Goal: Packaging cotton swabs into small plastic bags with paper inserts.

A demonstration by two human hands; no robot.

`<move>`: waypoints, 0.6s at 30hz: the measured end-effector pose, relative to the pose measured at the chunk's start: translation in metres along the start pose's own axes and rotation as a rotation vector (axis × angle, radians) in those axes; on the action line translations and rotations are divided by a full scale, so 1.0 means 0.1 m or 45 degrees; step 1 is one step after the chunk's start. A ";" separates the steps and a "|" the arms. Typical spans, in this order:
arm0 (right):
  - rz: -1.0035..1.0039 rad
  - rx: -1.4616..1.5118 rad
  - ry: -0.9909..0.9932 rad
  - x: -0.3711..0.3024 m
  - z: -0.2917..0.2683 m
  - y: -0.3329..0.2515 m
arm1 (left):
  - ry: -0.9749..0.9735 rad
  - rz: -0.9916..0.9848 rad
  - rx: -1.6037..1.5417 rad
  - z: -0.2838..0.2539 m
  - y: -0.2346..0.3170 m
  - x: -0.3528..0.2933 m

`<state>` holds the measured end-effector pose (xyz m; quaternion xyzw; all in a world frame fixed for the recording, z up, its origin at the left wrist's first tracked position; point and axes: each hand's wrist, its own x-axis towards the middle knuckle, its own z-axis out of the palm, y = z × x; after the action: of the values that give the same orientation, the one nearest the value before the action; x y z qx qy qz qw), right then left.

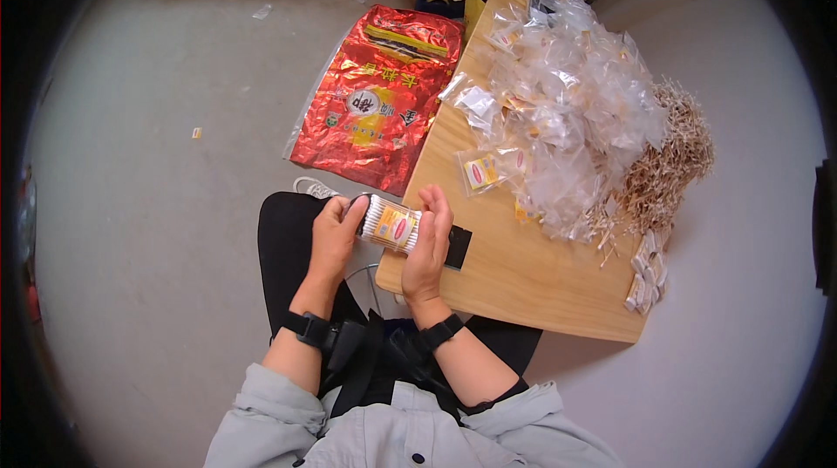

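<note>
Pack of cotton swabs, clear with a yellow label, is held up at the table's near left corner. The left hand grasps its left end, thumb on top; the right hand is unclenched, fingers extended and cupped against the other end. A black rectangle lies on the table just beside the right hand. Pale wood shows between the table's near edge and a heap of clear bags farther back. Loose swabs pile along the table's right edge, small bundles nearer its right corner. Left of the table lies a red bag, with grey floor beyond.
</note>
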<state>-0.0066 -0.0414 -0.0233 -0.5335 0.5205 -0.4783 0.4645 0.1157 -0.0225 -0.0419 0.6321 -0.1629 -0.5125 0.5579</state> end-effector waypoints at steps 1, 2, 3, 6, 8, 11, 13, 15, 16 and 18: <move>-0.006 -0.013 -0.003 0.00 -0.02 -0.02 | -0.049 -0.001 -0.009 -0.07 0.07 -0.05; -0.012 -0.027 -0.005 0.01 -0.03 -0.03 | -0.099 -0.003 -0.018 -0.12 0.11 -0.08; -0.009 -0.022 -0.008 0.01 -0.02 -0.05 | -0.078 0.026 -0.009 -0.19 0.12 -0.10; -0.007 -0.010 -0.012 0.01 0.00 -0.07 | 0.168 -0.038 -0.304 -0.30 0.10 -0.11; -0.005 0.007 0.000 0.02 0.00 -0.04 | 0.184 -0.082 -0.425 -0.28 0.00 -0.15; -0.023 0.015 0.027 0.03 -0.03 0.01 | -0.068 -0.217 -0.413 0.07 0.00 -0.33; -0.011 0.030 0.018 0.01 -0.01 -0.01 | -0.045 -0.233 -0.549 0.21 -0.07 -0.34; 0.002 0.035 0.013 0.02 -0.02 -0.02 | 0.001 -0.215 -0.599 0.29 -0.09 -0.31; 0.010 0.147 0.030 0.04 -0.03 -0.02 | 0.045 -0.199 -0.649 0.31 -0.10 -0.29; 0.021 0.256 0.045 0.08 -0.06 -0.02 | 0.062 -0.180 -0.703 0.33 -0.09 -0.28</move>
<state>-0.0124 -0.0494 -0.0202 -0.4713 0.4823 -0.5336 0.5104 0.0739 -0.0157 -0.0319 0.4782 0.0407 -0.5598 0.6754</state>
